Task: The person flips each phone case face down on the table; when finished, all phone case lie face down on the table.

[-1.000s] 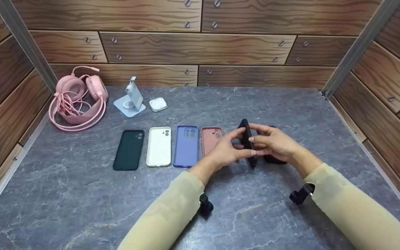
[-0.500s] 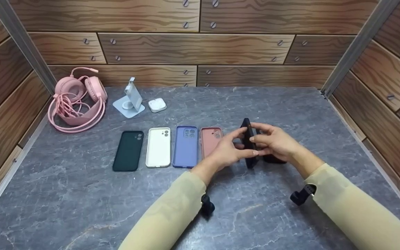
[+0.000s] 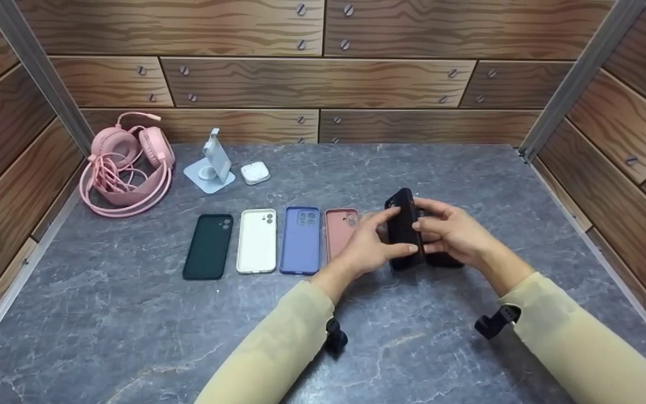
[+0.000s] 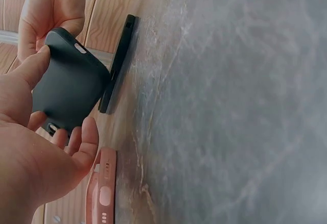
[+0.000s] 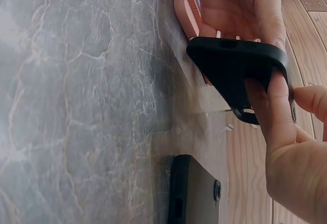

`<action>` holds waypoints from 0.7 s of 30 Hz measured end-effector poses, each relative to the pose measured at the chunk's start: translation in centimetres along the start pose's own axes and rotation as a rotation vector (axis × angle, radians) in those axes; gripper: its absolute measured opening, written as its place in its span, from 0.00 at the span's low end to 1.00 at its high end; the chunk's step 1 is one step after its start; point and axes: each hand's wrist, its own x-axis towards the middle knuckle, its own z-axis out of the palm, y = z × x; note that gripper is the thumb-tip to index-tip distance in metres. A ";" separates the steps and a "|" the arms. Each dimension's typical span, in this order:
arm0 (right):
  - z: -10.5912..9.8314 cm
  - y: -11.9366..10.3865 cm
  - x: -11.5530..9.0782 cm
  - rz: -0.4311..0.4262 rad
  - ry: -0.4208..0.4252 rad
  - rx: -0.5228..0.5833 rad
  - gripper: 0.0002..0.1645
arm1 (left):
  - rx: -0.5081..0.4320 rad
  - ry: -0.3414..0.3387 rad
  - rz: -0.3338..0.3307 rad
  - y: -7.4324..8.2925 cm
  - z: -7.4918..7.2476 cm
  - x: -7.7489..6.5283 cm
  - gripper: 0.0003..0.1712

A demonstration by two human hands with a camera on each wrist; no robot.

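Observation:
A black phone case point(image 3: 403, 238) is held up off the table, tilted on its side, between both hands. My left hand point(image 3: 367, 246) grips it by its edges, thumb on the near edge and fingers toward the camera cutout. From the right, my right hand point(image 3: 462, 235) pinches the side wall; in the right wrist view, fingers reach into the hollow of the case point(image 5: 230, 66). Behind the right hand a second dark, phone-shaped thing point(image 3: 445, 260) lies on the table, mostly hidden; the right wrist view shows a round camera ring on it. A pink phone case point(image 3: 340, 227) lies partly behind the left hand.
Left of the pink case lie a blue-violet case point(image 3: 300, 241), a white case point(image 3: 257, 241) and a dark green case point(image 3: 208, 247) in a row. Farther back are a pink headset point(image 3: 127, 168), a light folding stand point(image 3: 213, 163) and a small white case point(image 3: 255, 173). Wood-patterned walls surround the table.
The black case has turned from nearly edge-on so that its broad face shows more, and shifted slightly right. Both hands still hold it; the right hand moved a little right.

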 end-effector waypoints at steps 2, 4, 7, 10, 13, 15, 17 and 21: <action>0.0 0.0 -0.1 -0.006 -0.003 0.023 0.41 | 0.010 0.006 0.002 0.0 -0.1 0.0 0.48; 0.0 0.0 -0.1 -0.012 -0.007 0.043 0.41 | 0.007 0.006 0.000 -0.1 -0.2 -0.1 0.48; -0.1 -0.1 -0.2 -0.022 -0.011 0.065 0.41 | -0.015 -0.001 -0.010 -0.2 -0.6 -0.2 0.47; -0.2 -0.1 -0.3 -0.034 -0.024 0.085 0.41 | -0.050 -0.016 -0.028 -0.2 -0.9 -0.3 0.46; -0.3 -0.2 -0.4 -0.046 -0.037 0.100 0.41 | -0.092 -0.031 -0.045 -0.1 -1.2 -0.5 0.46; -0.4 -0.2 -0.4 -0.050 -0.041 0.105 0.41 | -0.112 -0.035 -0.058 -0.1 -1.3 -0.5 0.46; -0.4 -0.3 -0.3 -0.052 -0.042 0.108 0.42 | -0.123 -0.035 -0.062 -0.1 -1.4 -0.5 0.46; -0.4 -0.3 -0.3 -0.046 -0.037 0.117 0.42 | -0.130 -0.024 -0.059 -0.1 -1.6 -0.5 0.45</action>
